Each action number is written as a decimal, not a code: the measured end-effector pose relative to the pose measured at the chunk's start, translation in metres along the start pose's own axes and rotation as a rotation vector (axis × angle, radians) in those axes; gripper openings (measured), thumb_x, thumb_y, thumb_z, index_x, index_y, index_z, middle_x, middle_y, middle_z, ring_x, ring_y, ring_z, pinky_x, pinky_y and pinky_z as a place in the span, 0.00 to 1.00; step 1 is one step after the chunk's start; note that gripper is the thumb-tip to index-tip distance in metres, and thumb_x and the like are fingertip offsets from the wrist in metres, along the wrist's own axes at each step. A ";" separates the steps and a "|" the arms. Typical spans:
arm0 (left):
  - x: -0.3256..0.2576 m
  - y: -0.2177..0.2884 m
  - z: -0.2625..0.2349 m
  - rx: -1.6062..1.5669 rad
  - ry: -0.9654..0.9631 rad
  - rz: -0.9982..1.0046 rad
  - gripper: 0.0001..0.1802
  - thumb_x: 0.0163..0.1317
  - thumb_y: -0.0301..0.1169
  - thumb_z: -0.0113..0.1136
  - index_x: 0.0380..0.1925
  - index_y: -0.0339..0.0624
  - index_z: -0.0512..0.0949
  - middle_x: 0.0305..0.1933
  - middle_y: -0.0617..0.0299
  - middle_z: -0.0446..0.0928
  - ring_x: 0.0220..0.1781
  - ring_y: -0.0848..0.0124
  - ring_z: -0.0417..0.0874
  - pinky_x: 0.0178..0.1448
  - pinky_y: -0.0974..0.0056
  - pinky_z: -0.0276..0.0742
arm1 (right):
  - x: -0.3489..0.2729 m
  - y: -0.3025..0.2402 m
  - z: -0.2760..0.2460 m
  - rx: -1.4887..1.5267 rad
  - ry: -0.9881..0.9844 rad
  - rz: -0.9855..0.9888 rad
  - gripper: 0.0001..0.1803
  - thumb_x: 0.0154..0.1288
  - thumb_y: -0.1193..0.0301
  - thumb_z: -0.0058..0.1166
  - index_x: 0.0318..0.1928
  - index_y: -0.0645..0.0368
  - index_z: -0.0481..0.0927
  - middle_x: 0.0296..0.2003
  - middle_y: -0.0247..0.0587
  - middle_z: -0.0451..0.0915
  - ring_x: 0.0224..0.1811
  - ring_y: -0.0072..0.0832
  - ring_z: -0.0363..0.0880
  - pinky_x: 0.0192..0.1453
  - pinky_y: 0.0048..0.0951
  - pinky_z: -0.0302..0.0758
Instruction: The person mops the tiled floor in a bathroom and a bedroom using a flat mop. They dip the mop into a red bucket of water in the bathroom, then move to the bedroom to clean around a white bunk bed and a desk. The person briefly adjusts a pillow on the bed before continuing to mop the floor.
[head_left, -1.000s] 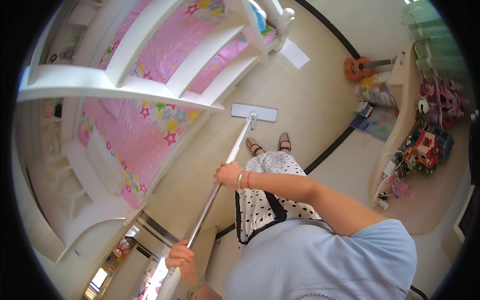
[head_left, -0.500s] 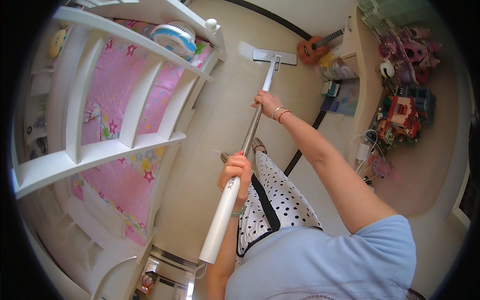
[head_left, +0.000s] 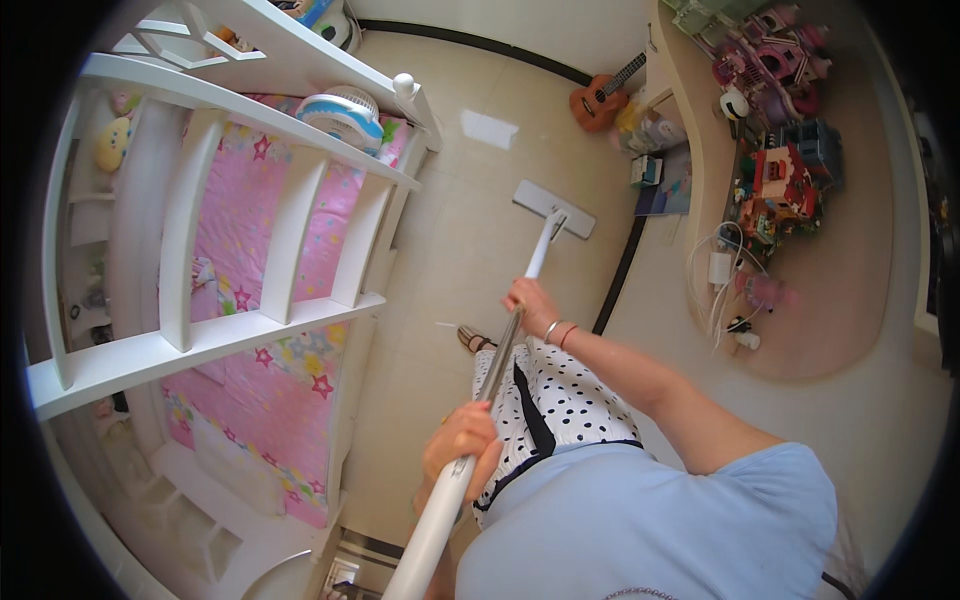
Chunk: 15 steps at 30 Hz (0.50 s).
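A flat mop [head_left: 436, 515] with a white-and-silver pole runs from the lower edge up to its flat head. My left hand [head_left: 462, 446] is closed around the pole near its thick white grip. Farther up, my right hand [head_left: 530, 304] wraps round the pole where the silver tube meets the white lower section. The grey-and-white mop head [head_left: 575, 217] lies tilted on the pale tiled floor [head_left: 430, 240], ahead of my feet. One sandalled foot [head_left: 474, 340] shows beside the pole.
On the left stands a white bed frame [head_left: 215, 328] with rails, pink bedding [head_left: 240, 200] and a blue-and-white fan [head_left: 343, 120]. A small guitar [head_left: 597, 103] leans by the far wall. At right, a curved desk [head_left: 840, 330] bears toy houses [head_left: 778, 192] and white cables [head_left: 719, 268].
The mop head has come back from the far wall toward my feet and turned at an angle. Both hands have drawn nearer to my body, still holding the pole.
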<state>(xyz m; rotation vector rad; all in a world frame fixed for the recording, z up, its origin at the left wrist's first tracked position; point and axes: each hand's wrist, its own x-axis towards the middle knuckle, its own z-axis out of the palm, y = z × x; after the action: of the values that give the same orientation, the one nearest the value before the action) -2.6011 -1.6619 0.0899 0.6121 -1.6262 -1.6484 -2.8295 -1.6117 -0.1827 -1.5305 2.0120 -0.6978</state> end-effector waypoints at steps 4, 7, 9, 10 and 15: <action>-0.038 0.056 -0.041 0.117 -0.002 -0.065 0.10 0.50 0.16 0.60 0.22 0.41 0.69 0.24 0.59 0.75 0.29 0.65 0.77 0.53 0.48 0.76 | -0.022 -0.080 0.042 0.131 -0.095 -0.036 0.10 0.62 0.65 0.58 0.28 0.56 0.74 0.32 0.42 0.74 0.42 0.44 0.73 0.46 0.41 0.74; -0.067 0.087 -0.059 0.165 0.035 -0.108 0.11 0.47 0.16 0.63 0.20 0.40 0.70 0.23 0.60 0.75 0.26 0.64 0.77 0.50 0.49 0.78 | -0.044 -0.131 0.068 0.242 -0.177 -0.025 0.09 0.62 0.65 0.58 0.29 0.55 0.75 0.33 0.42 0.76 0.44 0.43 0.73 0.47 0.40 0.74; -0.084 0.096 -0.064 0.182 0.067 -0.097 0.10 0.49 0.19 0.62 0.22 0.41 0.69 0.22 0.60 0.74 0.27 0.64 0.77 0.51 0.47 0.76 | -0.049 -0.154 0.075 0.229 -0.305 -0.059 0.09 0.62 0.64 0.58 0.31 0.54 0.76 0.33 0.41 0.76 0.46 0.42 0.74 0.48 0.39 0.74; -0.090 0.099 -0.066 0.189 0.082 -0.091 0.09 0.50 0.20 0.61 0.22 0.41 0.69 0.22 0.60 0.74 0.28 0.64 0.76 0.51 0.47 0.76 | -0.048 -0.160 0.075 0.193 -0.380 -0.074 0.09 0.61 0.64 0.59 0.31 0.54 0.76 0.34 0.40 0.76 0.46 0.42 0.74 0.48 0.39 0.74; -0.106 0.093 -0.057 0.186 0.131 -0.009 0.10 0.48 0.18 0.62 0.23 0.41 0.70 0.23 0.58 0.75 0.28 0.64 0.77 0.49 0.47 0.77 | -0.042 -0.176 0.024 -0.089 -0.387 -0.385 0.18 0.52 0.71 0.62 0.46 0.50 0.81 0.48 0.38 0.79 0.56 0.40 0.75 0.49 0.42 0.77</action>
<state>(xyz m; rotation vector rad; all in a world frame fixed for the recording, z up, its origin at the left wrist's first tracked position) -2.4759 -1.6109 0.1595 0.8047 -1.6928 -1.4411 -2.6796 -1.6136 -0.0785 -1.9601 1.4977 -0.4104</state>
